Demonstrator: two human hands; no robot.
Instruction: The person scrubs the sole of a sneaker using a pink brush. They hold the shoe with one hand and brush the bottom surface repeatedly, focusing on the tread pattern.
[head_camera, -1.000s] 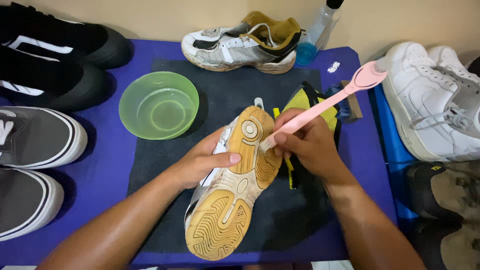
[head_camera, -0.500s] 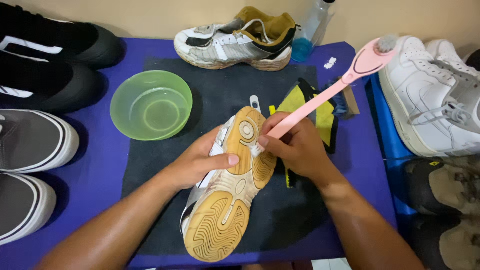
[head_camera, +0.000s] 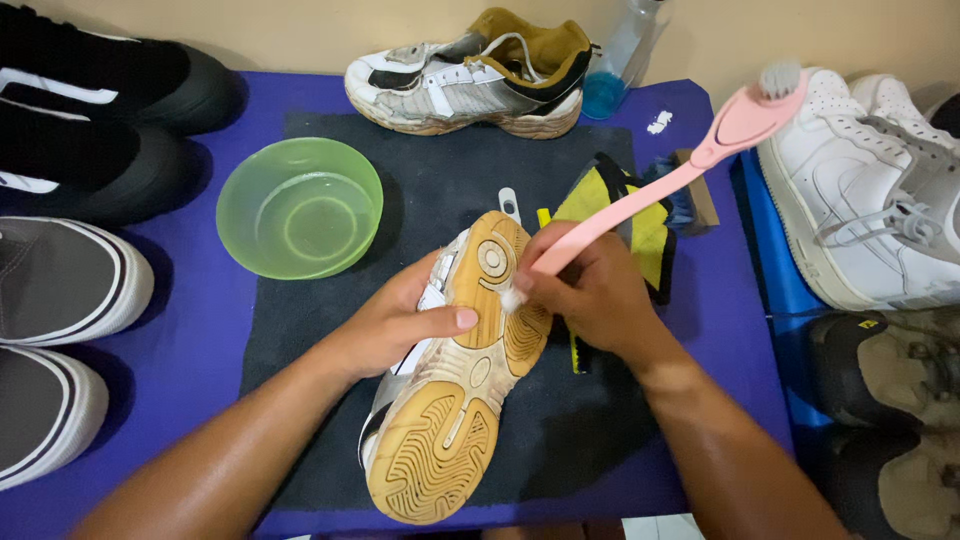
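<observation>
- Bowl (head_camera: 299, 207) of translucent green plastic sits left on the dark mat (head_camera: 440, 190); whether it holds water I cannot tell.
- Black and grey shoes (head_camera: 60, 270) line the left edge of the purple cloth (head_camera: 190, 330).
- Left hand (head_camera: 395, 325) clasps the gum-soled shoe (head_camera: 460, 380), sole up at mat's centre, thumb across the ribbed rubber.
- Right hand (head_camera: 590, 295) is clenched on the pink brush (head_camera: 690, 160), its near end touching the sole, its handle slanting up right.
- Worn white sneaker (head_camera: 470, 75) and a clear bottle (head_camera: 620, 60) with blue liquid stand behind.
- Yellow cloth (head_camera: 650, 235) lies partly hidden by that hand; white sneakers (head_camera: 870, 190) sit far right.
</observation>
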